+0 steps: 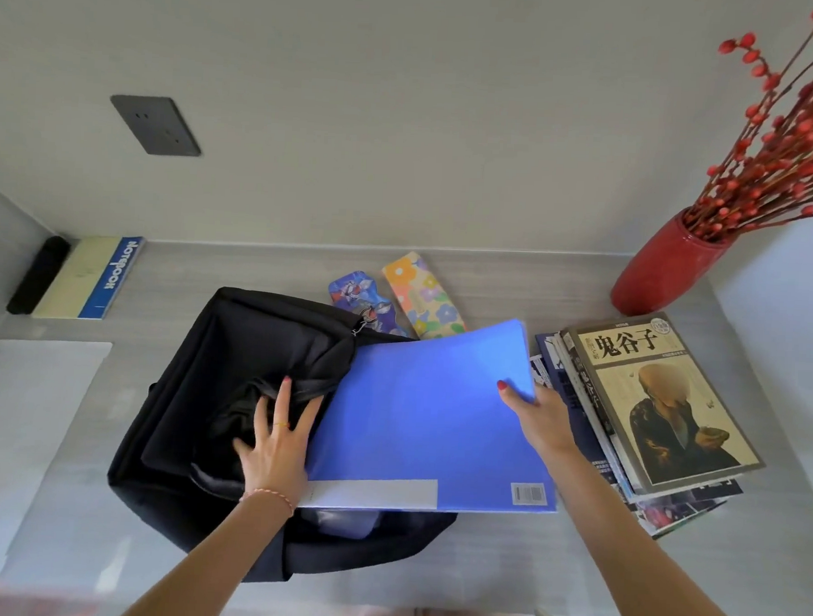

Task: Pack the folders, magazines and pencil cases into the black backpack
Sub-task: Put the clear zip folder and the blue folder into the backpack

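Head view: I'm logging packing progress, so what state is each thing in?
black backpack: open.
blue folder: held, over the bag's edge.
left hand: flat on bag fabric.
right hand: gripping the folder's edge.
pencil cases: on desk, unpacked.
magazines: stacked, unpacked.

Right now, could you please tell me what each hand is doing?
Left hand: open, fingers spread, pressing the black fabric backpack.
Right hand: gripping the flat blue plastic folder.
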